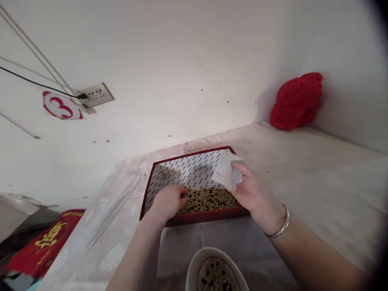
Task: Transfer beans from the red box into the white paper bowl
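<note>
A shallow box (194, 167) with dark red edges and a white lining printed with small dark marks sits on the cloth-covered table. Tan and black beans (212, 199), like soybeans and black beans, cover its floor. My left hand (171, 200) reaches over the near left side, fingers curled close together at the beans; whatever is between the fingertips is too small to make out. Above the right end of the box, my right hand (253, 194) grips a thin white paper-like piece (226, 169), perhaps a small bag. A white bowl (192, 264) nearest me contains similar mixed beans (216, 277).
White strips, perhaps cable ties (117, 206), lie left of the box. A fluffy red bundle (297, 101) rests in the back right corner. A red bag (48, 242) is beyond the table's left edge. A plugged-in socket strip (97, 95) is on the wall.
</note>
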`<state>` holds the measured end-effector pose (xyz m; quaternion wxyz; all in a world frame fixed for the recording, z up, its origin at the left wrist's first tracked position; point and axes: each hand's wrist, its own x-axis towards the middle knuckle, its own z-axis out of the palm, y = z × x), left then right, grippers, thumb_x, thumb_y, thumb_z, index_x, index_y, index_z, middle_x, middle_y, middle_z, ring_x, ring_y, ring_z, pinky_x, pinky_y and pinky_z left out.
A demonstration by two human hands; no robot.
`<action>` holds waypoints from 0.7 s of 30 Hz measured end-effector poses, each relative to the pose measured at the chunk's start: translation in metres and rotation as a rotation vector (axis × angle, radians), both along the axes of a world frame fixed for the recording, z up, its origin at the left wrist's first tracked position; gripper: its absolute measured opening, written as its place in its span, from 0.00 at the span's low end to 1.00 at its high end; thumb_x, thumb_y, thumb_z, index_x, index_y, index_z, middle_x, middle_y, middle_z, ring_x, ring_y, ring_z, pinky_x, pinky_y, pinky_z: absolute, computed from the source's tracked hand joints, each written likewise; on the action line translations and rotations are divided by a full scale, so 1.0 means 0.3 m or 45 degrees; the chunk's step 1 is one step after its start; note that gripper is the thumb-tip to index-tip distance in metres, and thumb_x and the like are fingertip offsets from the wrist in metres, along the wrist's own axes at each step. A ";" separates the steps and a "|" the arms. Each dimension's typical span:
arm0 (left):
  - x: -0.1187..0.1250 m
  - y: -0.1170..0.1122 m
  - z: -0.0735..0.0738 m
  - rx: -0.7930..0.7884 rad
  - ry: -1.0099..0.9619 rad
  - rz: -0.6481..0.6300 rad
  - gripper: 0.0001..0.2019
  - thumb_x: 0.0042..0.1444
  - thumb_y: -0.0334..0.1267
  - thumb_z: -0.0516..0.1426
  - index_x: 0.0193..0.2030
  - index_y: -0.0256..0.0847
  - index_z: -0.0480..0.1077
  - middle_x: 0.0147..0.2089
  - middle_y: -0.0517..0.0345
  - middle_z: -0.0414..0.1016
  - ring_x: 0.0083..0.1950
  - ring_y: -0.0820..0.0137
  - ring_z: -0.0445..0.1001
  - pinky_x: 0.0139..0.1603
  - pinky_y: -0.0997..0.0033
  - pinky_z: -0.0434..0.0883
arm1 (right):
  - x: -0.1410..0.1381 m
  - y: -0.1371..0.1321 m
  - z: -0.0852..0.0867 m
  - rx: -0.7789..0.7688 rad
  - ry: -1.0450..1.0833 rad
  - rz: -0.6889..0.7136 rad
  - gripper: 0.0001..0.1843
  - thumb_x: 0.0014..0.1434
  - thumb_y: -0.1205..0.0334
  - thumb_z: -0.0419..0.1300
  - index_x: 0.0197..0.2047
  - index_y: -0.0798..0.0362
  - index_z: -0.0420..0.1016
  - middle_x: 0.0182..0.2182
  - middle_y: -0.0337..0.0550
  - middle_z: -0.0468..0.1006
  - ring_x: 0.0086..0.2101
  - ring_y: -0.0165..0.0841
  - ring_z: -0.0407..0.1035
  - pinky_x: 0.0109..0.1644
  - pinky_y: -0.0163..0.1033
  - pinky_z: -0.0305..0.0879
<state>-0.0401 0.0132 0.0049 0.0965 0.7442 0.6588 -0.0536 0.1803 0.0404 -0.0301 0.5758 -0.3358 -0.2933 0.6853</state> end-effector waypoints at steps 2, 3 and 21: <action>0.007 0.006 0.001 -0.074 0.093 -0.037 0.09 0.52 0.44 0.54 0.36 0.47 0.74 0.34 0.57 0.77 0.35 0.64 0.74 0.31 0.69 0.65 | -0.007 0.001 0.004 -0.003 0.029 -0.009 0.12 0.53 0.55 0.57 0.41 0.46 0.70 0.34 0.36 0.78 0.37 0.38 0.73 0.33 0.39 0.74; 0.011 0.008 0.001 -0.113 0.140 -0.052 0.09 0.52 0.44 0.54 0.37 0.47 0.74 0.34 0.57 0.77 0.36 0.64 0.74 0.33 0.68 0.66 | -0.010 0.002 0.004 -0.005 0.041 -0.012 0.12 0.53 0.55 0.56 0.42 0.46 0.70 0.35 0.36 0.78 0.37 0.38 0.73 0.34 0.39 0.74; 0.100 0.011 0.052 -0.553 0.501 -0.165 0.13 0.58 0.41 0.54 0.48 0.37 0.66 0.48 0.52 0.70 0.46 0.66 0.71 0.45 0.59 0.71 | -0.012 0.000 0.023 -0.178 0.205 -0.021 0.11 0.50 0.60 0.60 0.40 0.48 0.71 0.34 0.39 0.79 0.38 0.39 0.73 0.33 0.40 0.74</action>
